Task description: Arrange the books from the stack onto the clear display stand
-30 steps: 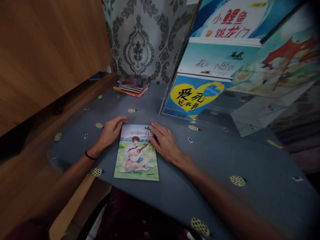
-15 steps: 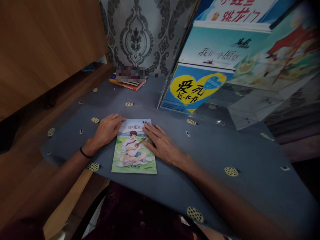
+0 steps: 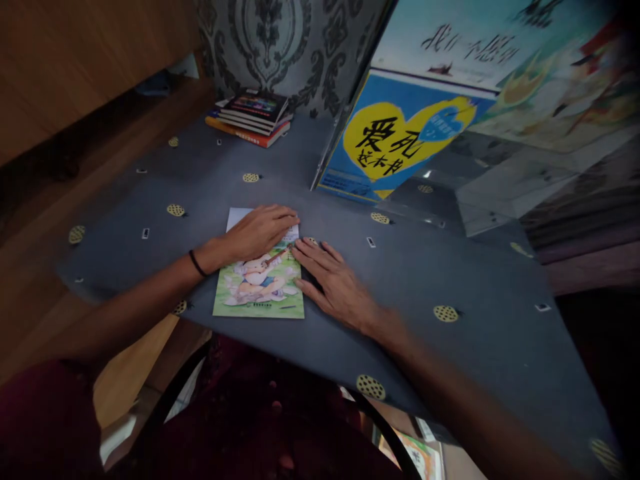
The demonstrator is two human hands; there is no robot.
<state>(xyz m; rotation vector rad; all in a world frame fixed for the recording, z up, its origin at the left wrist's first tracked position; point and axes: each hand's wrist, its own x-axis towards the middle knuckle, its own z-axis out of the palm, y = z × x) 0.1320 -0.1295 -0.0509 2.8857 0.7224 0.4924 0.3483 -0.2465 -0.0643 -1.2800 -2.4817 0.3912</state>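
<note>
A thin book (image 3: 260,287) lies closed and flat on the table near its front edge, its cover showing a seated figure with a guitar on green grass. Across the upper part of that cover rests my left hand (image 3: 263,232), palm down with fingers stretched out, hiding the title and the figure's head. My right hand (image 3: 333,283) lies flat along the book's right edge, fingers extended; its fingertips touch or nearly touch the cover's side. Neither hand grips anything.
A stack of books (image 3: 253,117) sits at the back left by the patterned wall (image 3: 270,40). At the right stands a clear display rack (image 3: 500,193) holding a blue and yellow book (image 3: 370,140) and others. The grey tablecloth (image 3: 360,293) has pineapple prints.
My left hand has moved from the book's left edge to the right, onto its upper cover. My right hand has slid off the cover to its right edge. The view has tilted downward.
</note>
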